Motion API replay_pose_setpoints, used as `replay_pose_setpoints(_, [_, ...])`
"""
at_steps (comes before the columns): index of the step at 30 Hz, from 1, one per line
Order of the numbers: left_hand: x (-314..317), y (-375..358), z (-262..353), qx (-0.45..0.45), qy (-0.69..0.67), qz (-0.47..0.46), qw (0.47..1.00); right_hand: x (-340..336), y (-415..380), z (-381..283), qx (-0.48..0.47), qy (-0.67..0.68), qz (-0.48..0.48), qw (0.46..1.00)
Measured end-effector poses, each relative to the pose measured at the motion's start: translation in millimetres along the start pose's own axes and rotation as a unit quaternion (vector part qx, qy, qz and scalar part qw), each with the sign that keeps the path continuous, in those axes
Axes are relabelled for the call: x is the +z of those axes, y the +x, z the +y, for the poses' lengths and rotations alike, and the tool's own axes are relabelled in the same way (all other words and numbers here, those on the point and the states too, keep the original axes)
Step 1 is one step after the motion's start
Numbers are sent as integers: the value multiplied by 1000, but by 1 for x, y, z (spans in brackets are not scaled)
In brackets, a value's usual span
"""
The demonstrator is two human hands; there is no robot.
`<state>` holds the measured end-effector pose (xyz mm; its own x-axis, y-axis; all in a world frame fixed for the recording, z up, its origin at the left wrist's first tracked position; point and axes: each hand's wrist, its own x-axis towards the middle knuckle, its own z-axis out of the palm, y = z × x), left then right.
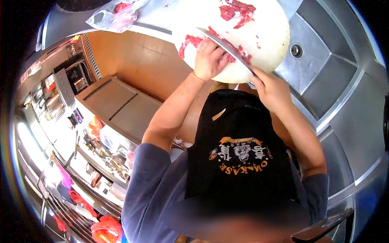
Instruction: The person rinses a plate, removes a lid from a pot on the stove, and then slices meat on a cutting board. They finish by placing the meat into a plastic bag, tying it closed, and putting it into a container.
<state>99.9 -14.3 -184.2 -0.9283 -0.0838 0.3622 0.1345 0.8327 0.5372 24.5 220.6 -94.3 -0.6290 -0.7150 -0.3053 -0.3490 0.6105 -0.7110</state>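
Note:
My right hand (272,89) is closed round the handle of a knife (227,46). The long blade slants up and left across a round white cutting board (275,44). My left hand (209,60) has its fingers curled and pressed onto raw red meat (190,41), close beside the blade. Strips of meat lie along both sides of the knife, partly hidden by the fingers and blade. A separate pile of red meat (237,11) rests near the board's far edge, with small scraps around it.
A steel sink (316,52) with a drain (297,50) lies right of the board. A plastic bag (117,18) with something red inside sits on the counter at the upper left. A steel cabinet (117,101), cluttered shelves and red bags (106,230) stand to the left.

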Motion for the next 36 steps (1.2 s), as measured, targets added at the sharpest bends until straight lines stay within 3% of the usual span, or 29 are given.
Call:
replay_pose_setpoints(2, [0,0,-2,-4,9,9,1000,-1,-8,4,22,-6,-24,999])
replay_pose_setpoints(4, [0,1,-3,1,-19,10,1000,8,3,6,-11,10,18,1000])
replay_pose_setpoints(5, [0,-1,-3,-2,-18,8,1000,20,28,2,-40,38,66,996])
replay_pose_setpoints(8, [-1,1,-2,-4,-12,3,1000,36,117,-1,-25,45,-7,999])
replay_pose_setpoints(9, [-3,1,1,-2,-9,3,1000,37,135,-9,-43,38,59,997])
replay_pose_setpoints(12, [-4,-1,4,5,-10,4,1000,22,122,-14,-5,70,134,988])
replay_pose_setpoints(16, [-8,-5,6,4,16,14,1000,17,50,25,7,151,78,985])
replay_pose_setpoints(18, [-5,-6,4,0,9,8,1000,18,37,36,92,168,9,982])
replay_pose_setpoints(19, [-5,-10,5,-5,3,-2,1000,17,34,34,92,169,5,981])
replay_pose_setpoints(21, [-2,-11,5,-14,2,1,1000,9,36,22,4,60,118,991])
replay_pose_setpoints(22, [-2,-11,6,-22,-4,4,1000,3,31,14,4,63,117,991])
replay_pose_setpoints(24, [-3,-10,7,-19,21,5,1000,-9,15,1,-9,41,39,998])
replay_pose_setpoints(26, [-2,-9,9,-18,39,7,999,-6,-6,6,-60,-13,33,998])
replay_pose_setpoints(28, [-2,-10,8,-18,58,-3,998,-11,-23,6,-26,-45,11,999])
replay_pose_setpoints(36, [-5,-4,11,-16,34,12,999,12,28,-5,-19,2,-7,1000])
